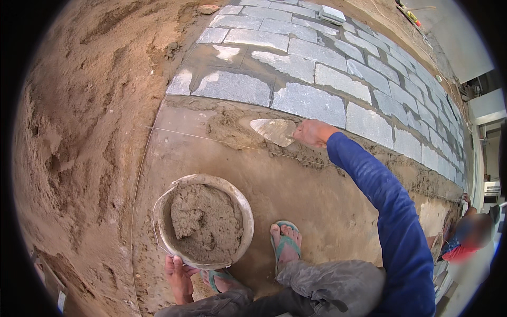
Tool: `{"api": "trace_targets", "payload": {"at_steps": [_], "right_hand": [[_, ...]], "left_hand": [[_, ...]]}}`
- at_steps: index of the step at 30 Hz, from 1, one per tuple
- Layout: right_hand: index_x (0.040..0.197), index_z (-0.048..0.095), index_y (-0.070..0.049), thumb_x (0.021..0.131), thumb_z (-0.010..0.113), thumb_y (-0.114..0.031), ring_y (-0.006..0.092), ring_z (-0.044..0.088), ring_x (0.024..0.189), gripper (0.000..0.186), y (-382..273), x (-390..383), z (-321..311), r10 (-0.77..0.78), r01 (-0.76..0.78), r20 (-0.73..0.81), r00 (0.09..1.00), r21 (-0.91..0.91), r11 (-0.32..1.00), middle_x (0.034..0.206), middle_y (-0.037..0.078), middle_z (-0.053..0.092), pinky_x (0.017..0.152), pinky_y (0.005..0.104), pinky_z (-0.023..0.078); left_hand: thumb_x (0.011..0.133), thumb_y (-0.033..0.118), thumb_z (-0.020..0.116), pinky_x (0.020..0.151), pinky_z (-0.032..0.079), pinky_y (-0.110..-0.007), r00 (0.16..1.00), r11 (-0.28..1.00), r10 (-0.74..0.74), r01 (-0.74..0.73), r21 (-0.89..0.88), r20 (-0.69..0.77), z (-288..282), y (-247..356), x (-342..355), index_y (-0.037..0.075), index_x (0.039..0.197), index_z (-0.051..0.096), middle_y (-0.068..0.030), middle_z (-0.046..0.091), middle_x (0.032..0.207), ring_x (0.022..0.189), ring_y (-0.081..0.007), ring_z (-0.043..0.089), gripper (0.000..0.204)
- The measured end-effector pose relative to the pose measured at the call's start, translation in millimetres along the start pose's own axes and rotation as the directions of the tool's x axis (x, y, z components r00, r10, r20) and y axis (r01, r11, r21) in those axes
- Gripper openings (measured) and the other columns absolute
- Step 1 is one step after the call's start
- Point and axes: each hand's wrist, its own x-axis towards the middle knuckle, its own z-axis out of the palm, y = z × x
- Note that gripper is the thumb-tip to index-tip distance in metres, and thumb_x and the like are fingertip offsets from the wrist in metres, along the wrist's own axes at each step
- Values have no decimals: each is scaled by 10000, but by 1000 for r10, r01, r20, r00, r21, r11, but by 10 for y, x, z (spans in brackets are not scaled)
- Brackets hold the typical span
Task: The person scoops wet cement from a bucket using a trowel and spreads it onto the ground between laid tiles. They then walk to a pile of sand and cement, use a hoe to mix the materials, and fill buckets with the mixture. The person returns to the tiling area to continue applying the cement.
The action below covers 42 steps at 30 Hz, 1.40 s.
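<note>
My right hand (315, 133), at the end of a blue sleeve, is closed around the handle of a pointed trowel (272, 130). The metal blade lies on a bed of wet mortar (232, 124) beside the front row of grey paving blocks (308, 103). My fingers hide the trowel's handle. Lower left, a round bucket (244, 208) with a wire handle stands near my feet, nearly full of grey-brown mortar (203, 222). My left hand (180, 277) is closed at the bucket's near rim, its fingertips partly out of sight.
A thin string (222, 141) crosses above the mortar bed. Loose sandy soil (90, 132) lies to the left. On the far blocks sits a pale rectangular block (331, 15). At the lower right, another person in red and blue (465, 243) is close to the paving edge.
</note>
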Motion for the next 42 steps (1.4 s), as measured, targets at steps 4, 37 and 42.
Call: {"api": "trace_targets", "payload": {"at_steps": [4, 37, 42], "right_hand": [[862, 682, 15, 918, 443, -364, 358, 656, 800, 452, 417, 63, 155, 119, -119, -24, 993, -15, 993, 815, 222, 666, 779, 449, 497], [1046, 619, -80, 852, 601, -301, 306, 648, 681, 294, -1180, -1415, -226, -478, 284, -316, 820, -499, 819, 697, 145, 626, 603, 406, 511], [1036, 577, -19, 830, 588, -179, 238, 659, 656, 261, -1843, -1213, 378, -684, 282, -293, 668, -751, 597, 749, 111, 622, 509, 335, 493]], "left_hand": [[986, 213, 467, 507, 593, -287, 1000, 1000, 2, -2, -4, 21, 90, -5, -4, 48, 1157, 469, -117, 660, 940, 654, -202, 688, 237], [985, 269, 471, 553, 570, -249, 987, 985, 105, -119, 123, 118, 113, 177, 145, 31, 1154, 479, -68, 647, 921, 678, -122, 655, 292], [991, 207, 466, 519, 538, -219, 971, 966, 201, -218, 138, 126, 348, 402, 254, 8, 1176, 491, -26, 604, 836, 617, -74, 587, 273]]}}
